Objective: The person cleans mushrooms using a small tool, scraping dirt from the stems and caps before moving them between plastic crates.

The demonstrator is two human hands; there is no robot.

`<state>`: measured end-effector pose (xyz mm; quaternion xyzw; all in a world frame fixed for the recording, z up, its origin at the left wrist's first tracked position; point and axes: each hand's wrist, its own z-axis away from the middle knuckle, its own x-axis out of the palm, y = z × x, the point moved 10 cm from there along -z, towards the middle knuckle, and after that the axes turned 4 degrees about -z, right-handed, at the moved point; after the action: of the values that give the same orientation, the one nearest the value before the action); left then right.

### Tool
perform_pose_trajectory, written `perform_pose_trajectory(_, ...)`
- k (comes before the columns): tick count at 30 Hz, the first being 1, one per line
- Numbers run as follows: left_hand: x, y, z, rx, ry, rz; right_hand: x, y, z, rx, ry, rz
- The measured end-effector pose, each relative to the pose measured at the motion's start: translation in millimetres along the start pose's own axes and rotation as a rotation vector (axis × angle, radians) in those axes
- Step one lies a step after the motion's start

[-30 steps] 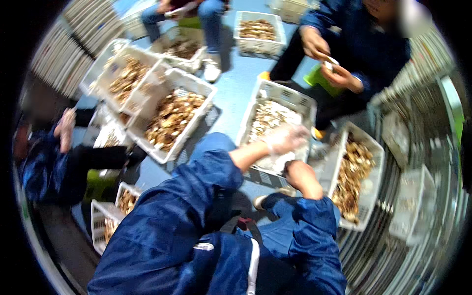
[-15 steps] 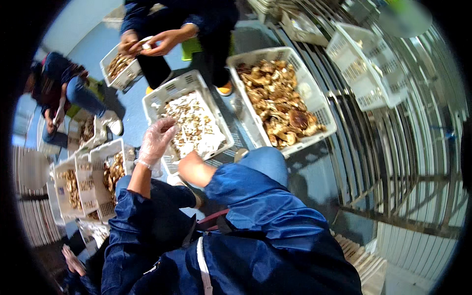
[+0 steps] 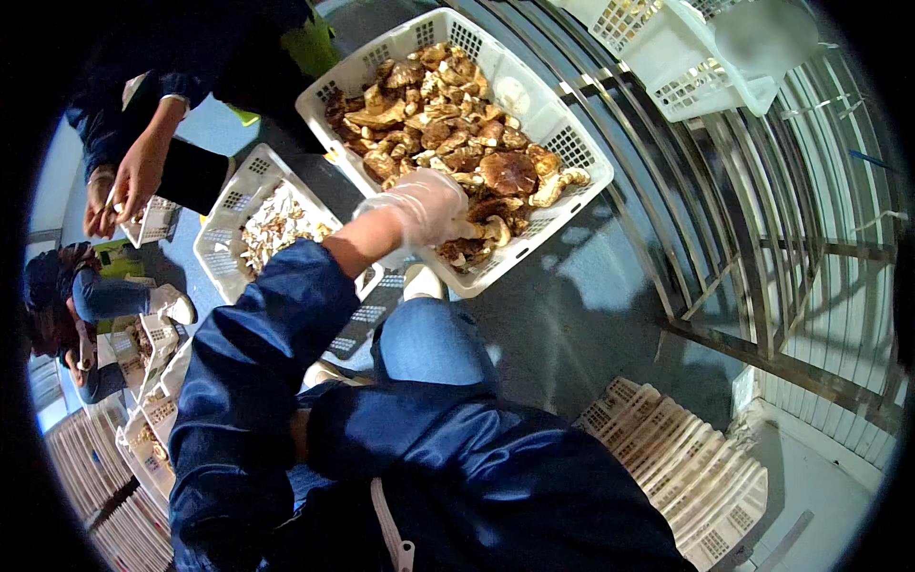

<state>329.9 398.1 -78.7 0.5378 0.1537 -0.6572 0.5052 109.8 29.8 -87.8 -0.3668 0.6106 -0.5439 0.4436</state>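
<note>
My left hand (image 3: 426,205), in a thin clear glove, reaches from a blue sleeve into a large white slotted basket (image 3: 562,143) heaped with brown mushrooms (image 3: 448,114). Its fingers curl around a pale-stemmed mushroom (image 3: 491,230) at the basket's near edge. My right hand is hidden: that blue-sleeved arm folds across my body and ends under my left sleeve. My knee in blue jeans (image 3: 429,343) is just below the basket.
A smaller white basket (image 3: 232,214) of pale mushroom pieces stands left of the big one. A co-worker's hands (image 3: 129,181) work at the upper left; another person (image 3: 71,305) sits at the left among small baskets. Metal racking (image 3: 762,238) fills the right, stacked empty baskets (image 3: 686,472) the lower right.
The view has swung toward the large mushroom basket. My left hand has moved from above the smaller basket into the large one and closed on a mushroom.
</note>
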Motion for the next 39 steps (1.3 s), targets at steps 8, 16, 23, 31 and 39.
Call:
perform_pose_trajectory(8,44.8,20.3,-35.6,0.064,0.155,-0.144,-13.7,14.7,62.2,0.111,-0.2,-0.012)
perform_pose_trajectory(16,-10.4,-14.3,22.5,0.332,0.58,0.619,-5.5,22.4,65.5,0.143,-0.388,0.154)
perform_pose_trajectory(23,9.0,-30.7,59.5,0.204,0.574,1.154,28.5,10.6,50.2,0.094,-0.553,0.269)
perform_pose_trajectory(31,30.4,-12.1,94.5,0.217,0.103,2.394,72.3,7.4,33.6,0.062,-0.742,0.425)
perform_pose_trajectory(39,38.3,-54.4,167.8,0.127,0.276,2.676,81.8,-2.8,31.6,0.05,-0.896,0.591)
